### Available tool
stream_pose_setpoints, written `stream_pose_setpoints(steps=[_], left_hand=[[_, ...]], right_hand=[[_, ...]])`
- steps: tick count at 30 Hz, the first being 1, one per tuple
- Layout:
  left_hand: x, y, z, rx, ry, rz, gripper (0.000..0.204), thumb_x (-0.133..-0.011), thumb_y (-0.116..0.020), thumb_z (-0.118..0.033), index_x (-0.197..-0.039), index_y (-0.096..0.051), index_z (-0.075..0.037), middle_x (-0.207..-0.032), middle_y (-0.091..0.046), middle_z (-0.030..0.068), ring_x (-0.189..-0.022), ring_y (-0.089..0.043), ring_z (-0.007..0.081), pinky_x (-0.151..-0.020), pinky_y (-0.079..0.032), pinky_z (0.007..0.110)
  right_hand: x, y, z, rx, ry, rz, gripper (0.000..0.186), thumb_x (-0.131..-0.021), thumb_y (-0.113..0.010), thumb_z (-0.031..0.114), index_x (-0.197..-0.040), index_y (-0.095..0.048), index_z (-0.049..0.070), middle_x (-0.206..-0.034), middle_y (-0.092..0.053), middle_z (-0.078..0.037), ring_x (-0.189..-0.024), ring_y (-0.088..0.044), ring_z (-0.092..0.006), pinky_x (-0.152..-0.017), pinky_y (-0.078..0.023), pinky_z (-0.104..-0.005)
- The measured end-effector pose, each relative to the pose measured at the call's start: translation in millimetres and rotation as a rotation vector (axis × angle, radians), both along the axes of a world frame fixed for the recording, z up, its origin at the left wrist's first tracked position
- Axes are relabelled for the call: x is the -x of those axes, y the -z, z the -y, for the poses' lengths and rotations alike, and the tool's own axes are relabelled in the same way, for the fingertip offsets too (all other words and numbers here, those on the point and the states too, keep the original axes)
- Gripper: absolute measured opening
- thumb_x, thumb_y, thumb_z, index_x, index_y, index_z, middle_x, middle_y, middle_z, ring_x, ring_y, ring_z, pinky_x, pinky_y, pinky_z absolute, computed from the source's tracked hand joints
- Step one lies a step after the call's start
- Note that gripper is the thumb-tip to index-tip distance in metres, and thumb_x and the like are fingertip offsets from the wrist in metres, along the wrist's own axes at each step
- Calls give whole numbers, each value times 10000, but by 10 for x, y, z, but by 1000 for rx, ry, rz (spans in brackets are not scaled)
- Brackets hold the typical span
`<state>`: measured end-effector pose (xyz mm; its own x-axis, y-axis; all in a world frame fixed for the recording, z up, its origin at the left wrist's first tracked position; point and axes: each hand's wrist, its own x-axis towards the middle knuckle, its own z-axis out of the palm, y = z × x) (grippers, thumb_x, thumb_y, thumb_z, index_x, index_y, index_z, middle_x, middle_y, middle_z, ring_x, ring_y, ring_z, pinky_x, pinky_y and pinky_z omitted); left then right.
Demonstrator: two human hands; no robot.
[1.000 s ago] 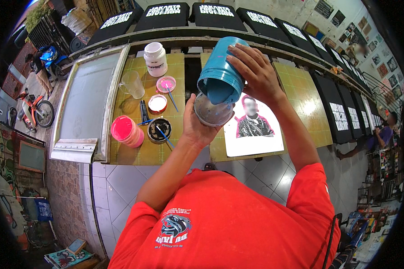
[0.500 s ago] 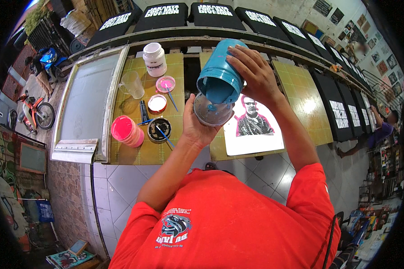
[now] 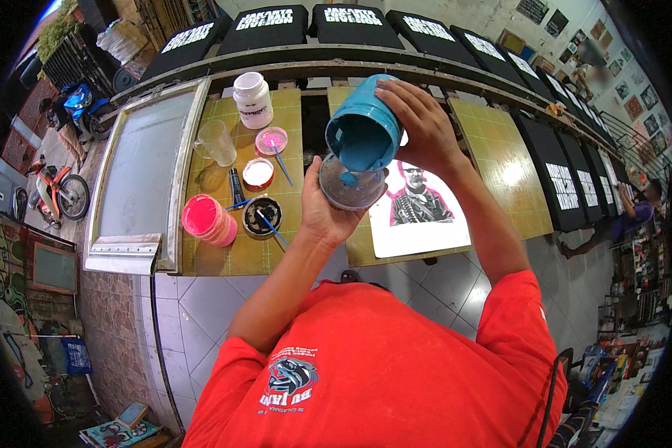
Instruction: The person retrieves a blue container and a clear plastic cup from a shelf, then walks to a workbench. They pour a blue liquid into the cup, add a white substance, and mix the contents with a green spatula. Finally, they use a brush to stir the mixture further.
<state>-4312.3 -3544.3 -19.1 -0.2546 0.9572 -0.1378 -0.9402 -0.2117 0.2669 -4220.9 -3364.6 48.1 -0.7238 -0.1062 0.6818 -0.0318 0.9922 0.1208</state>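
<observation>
1. Head view, hands: the right hand (image 3: pixel 429 131) has its fingers wrapped around a tilted blue jar (image 3: pixel 364 104), its mouth facing down toward a clear cup (image 3: pixel 345 193). The left hand (image 3: pixel 322 213) cradles that cup, fingers closed about its side; whether jar and cup touch cannot be told.
2. Head view, surface: both vessels are held above the tabletop (image 3: pixel 504 213), made of yellow panels with green grid lines. On it lie a framed screen (image 3: pixel 143 172), white jar (image 3: pixel 253 103), pink-filled tub (image 3: pixel 209 222), black-filled tub (image 3: pixel 272 222) and printed sheet (image 3: pixel 423 240).
3. Head view, room: black shirts (image 3: pixel 357 33) with white lettering line the far side; pale tiles (image 3: pixel 433 305) cover the floor; an orange motorbike (image 3: pixel 51 190) stands at left, and a person in purple (image 3: pixel 633 216) sits at right.
</observation>
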Motion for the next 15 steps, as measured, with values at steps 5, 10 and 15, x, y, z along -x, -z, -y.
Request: stream_pose_setpoints(steps=[5,10,15], left_hand=[[-2,24,8,-6,3,3,620,-984,-194,-498,-1342,-435,-53,-1284,-534,214,-1165,-545,378,-1029,-414,520],[-40,-6,2,9,1,-12,618,-984,-202,-498,-1311,-464,-45,-1250,-555,222,-1153,-553,382,-1026,-416,521],[-78,7,-43,15,4,-21,619,-983,-212,-504,-1305,-468,-42,-1250,-552,234,-1160,-548,390,-1028,-417,521]], right_hand=[[-27,18,-1,115,-12,-11,913,-528,-886,264,-1326,-463,125,-1302,-545,-123,-1205,-529,-313,-996,-453,-433],[-116,98,8,283,-3,-22,917,-504,-917,207,-1306,-487,89,-1261,-573,-137,-1180,-547,-333,-996,-442,-427],[-216,180,-23,373,45,-12,884,-550,-891,237,-1317,-468,112,-1245,-575,-137,-1137,-569,-328,-951,-476,-403]])
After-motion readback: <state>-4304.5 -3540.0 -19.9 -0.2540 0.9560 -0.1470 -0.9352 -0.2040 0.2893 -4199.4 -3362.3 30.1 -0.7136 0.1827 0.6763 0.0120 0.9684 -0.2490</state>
